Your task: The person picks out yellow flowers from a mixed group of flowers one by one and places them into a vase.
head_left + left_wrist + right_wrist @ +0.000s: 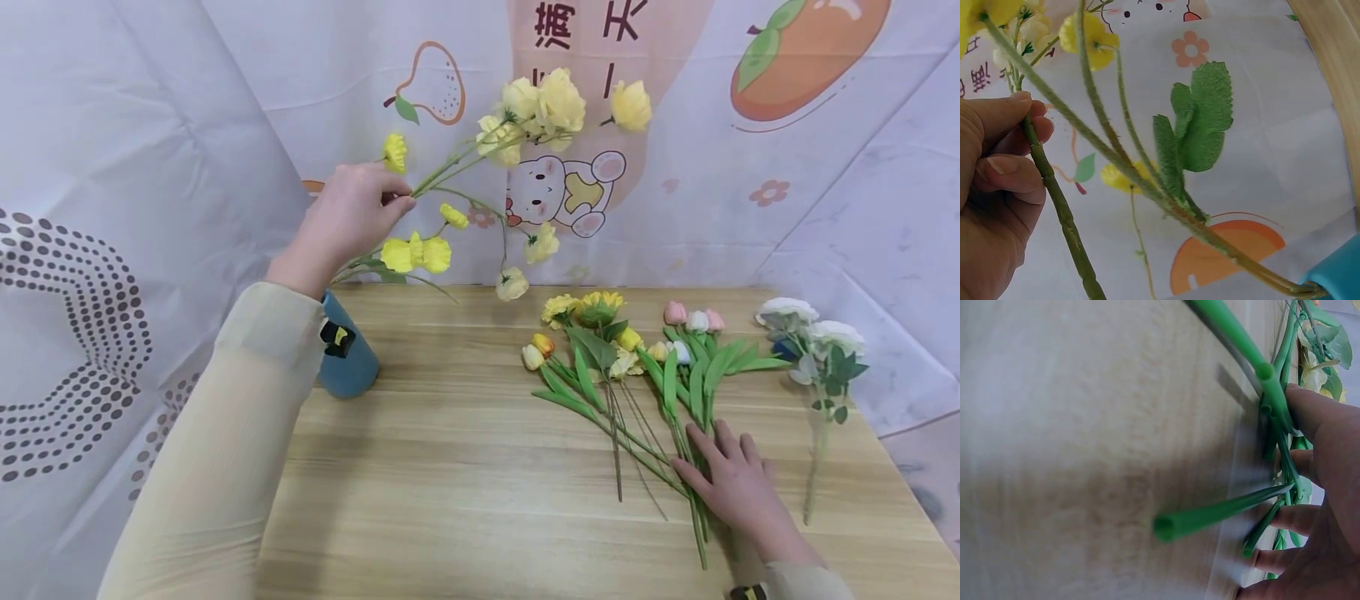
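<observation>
My left hand pinches the thick green stem of a spray of pale yellow flowers, held tilted above the blue vase. The lower end of that stem is outside the left wrist view. Bright yellow flowers on thinner stems stand in the vase, beside the held stem. My right hand rests with spread fingers on the green stems of the pink and white tulips lying on the table.
Left of the tulips lie yellow flowers and orange and white tulips, their stems crossing. A white flower stem lies near the table's right edge. Behind the wooden table hangs a printed cloth.
</observation>
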Demonstrator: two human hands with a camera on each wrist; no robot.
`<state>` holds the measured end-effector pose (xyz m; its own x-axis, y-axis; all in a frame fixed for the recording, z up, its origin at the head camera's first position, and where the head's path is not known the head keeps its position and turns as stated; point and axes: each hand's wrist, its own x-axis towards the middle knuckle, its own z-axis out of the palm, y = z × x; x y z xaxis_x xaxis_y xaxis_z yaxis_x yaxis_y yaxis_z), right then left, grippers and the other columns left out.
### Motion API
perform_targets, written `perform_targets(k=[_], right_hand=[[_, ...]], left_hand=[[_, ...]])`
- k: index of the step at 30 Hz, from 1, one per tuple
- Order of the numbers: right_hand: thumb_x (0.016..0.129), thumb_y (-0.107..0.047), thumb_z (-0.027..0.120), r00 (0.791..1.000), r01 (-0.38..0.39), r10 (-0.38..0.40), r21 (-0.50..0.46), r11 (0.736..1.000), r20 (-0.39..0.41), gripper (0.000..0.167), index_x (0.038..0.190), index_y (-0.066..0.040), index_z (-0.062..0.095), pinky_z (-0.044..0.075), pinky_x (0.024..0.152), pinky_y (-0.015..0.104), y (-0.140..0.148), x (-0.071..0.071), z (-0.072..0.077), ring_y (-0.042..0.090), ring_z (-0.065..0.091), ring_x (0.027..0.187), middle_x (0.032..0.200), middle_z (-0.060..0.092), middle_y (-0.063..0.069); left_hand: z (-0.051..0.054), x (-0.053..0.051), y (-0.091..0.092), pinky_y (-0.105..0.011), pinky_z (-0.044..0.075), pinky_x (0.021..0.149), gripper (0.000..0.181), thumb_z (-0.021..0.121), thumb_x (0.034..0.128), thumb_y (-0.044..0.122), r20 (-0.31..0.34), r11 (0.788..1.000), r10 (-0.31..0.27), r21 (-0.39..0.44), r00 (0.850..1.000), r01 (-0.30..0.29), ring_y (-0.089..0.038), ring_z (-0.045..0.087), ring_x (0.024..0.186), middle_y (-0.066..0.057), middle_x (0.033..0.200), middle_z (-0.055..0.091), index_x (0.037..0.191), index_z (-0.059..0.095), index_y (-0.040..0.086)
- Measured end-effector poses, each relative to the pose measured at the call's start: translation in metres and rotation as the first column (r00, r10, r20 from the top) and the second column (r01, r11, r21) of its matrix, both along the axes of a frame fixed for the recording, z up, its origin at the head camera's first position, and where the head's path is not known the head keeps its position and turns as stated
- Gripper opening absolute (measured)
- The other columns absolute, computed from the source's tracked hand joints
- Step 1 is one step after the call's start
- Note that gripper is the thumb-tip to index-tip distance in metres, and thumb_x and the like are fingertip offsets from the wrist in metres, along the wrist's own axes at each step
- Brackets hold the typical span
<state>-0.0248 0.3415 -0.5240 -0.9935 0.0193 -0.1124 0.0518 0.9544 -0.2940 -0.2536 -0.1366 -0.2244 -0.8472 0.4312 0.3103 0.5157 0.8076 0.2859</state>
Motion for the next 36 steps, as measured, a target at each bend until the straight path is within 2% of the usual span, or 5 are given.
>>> perform_targets(k=[11,16,22,33,36], right_hand=[[0.102,-0.057,0.052,1.000,0.000,0.000,0.004,1.000,0.012,0.078,0.155,-0.001,0.037,0.020,0.092,0.088,-0.002,0.001,0.003,0.076,0.018,0.131,0.153,0.022,0.044],[0.102,-0.057,0.051,1.000,0.003,-0.003,-0.002,1.000,0.015,0.078,0.155,-0.001,0.036,0.020,0.092,0.087,-0.002,0.002,0.004,0.076,0.017,0.131,0.152,0.022,0.045],[0.102,-0.057,0.051,1.000,0.003,-0.003,-0.007,1.000,0.012,0.078,0.155,-0.002,0.036,0.019,0.092,0.087,-0.001,0.001,0.002,0.076,0.017,0.132,0.153,0.021,0.044],[0.102,-0.057,0.051,1.000,0.003,-0.003,-0.005,1.000,0.013,0.078,0.155,-0.001,0.035,0.020,0.092,0.087,-0.001,0.001,0.001,0.076,0.016,0.131,0.152,0.021,0.045],[0.103,-0.057,0.051,1.000,0.003,-0.003,-0.006,1.000,0.011,0.078,0.155,-0.001,0.035,0.020,0.092,0.087,-0.001,0.001,0.000,0.076,0.016,0.131,0.152,0.021,0.045]], left_hand=[[-0.022,-0.013,-0.019,-0.039,0.046,0.072,0.019,0.066,0.1003,0.015,0.036,0.995,0.059,0.073,0.998,-0.061,-0.028,0.057,0.080,-0.016,0.093,0.071,0.102,0.078,0.001],[-0.031,-0.014,-0.029,-0.042,0.048,0.077,0.020,0.066,0.1004,0.015,0.063,0.987,0.081,0.131,0.995,-0.089,-0.029,0.061,0.084,-0.017,0.100,0.072,0.105,0.078,0.001],[-0.043,-0.014,-0.042,-0.040,0.050,0.074,0.020,0.067,0.0996,0.015,0.049,0.978,0.105,0.174,0.993,-0.112,-0.029,0.064,0.085,-0.017,0.100,0.072,0.106,0.079,0.000],[-0.059,-0.004,-0.064,-0.047,0.051,0.084,0.029,0.064,0.1018,0.023,0.152,0.931,0.179,0.294,0.972,-0.217,-0.033,0.065,0.099,-0.021,0.113,0.071,0.115,0.076,0.000],[-0.064,-0.002,-0.071,-0.042,0.051,0.083,0.030,0.064,0.1019,0.025,0.174,0.914,0.195,0.323,0.965,-0.243,-0.032,0.065,0.099,-0.020,0.113,0.072,0.116,0.076,0.001]])
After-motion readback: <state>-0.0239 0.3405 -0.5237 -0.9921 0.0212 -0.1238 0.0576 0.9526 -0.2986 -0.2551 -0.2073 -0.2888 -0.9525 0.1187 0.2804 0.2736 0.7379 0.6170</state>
